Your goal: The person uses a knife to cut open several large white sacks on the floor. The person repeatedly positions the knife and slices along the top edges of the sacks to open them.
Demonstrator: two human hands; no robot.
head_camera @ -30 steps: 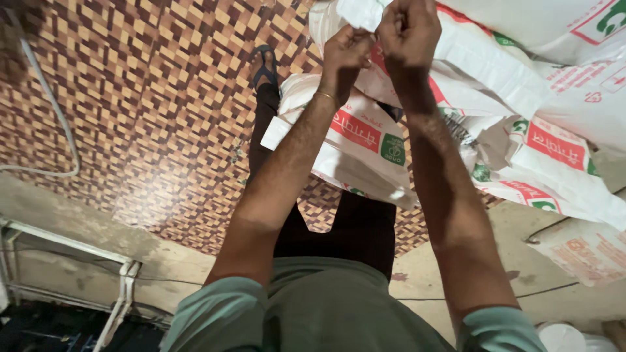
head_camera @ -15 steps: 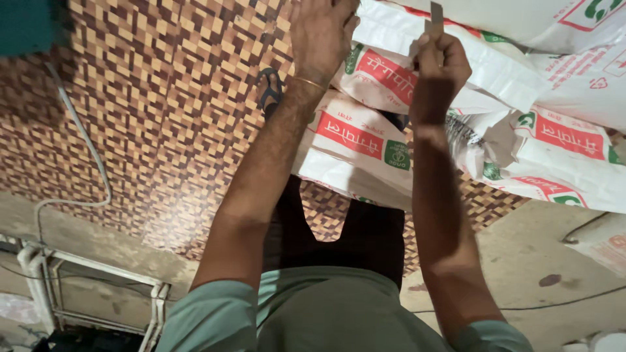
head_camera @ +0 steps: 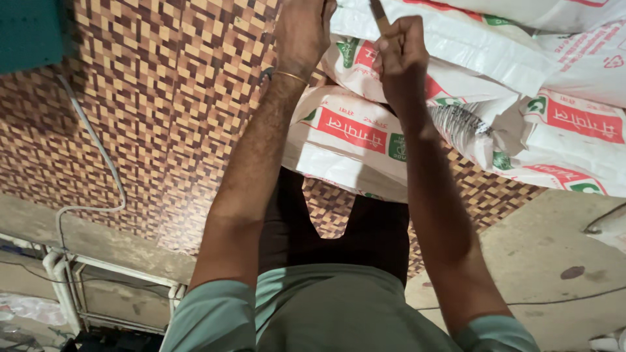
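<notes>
Checkered floor (head_camera: 163,117) carries stacked white sacks (head_camera: 345,140) under both hands.

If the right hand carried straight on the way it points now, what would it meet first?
Most likely the white sack just beyond it: the right hand is fisted around a thin tool aimed at that sack. Depth is unclear, so contact may already exist.

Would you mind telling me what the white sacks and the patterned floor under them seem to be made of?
The white sacks look like woven plastic with a slight sheen: they crease stiffly and carry printed red and green panels. The floor looks like a smooth printed sheet covering, perhaps vinyl, in a brown and tan checker pattern with a soft glare; it could also be tile.
</notes>
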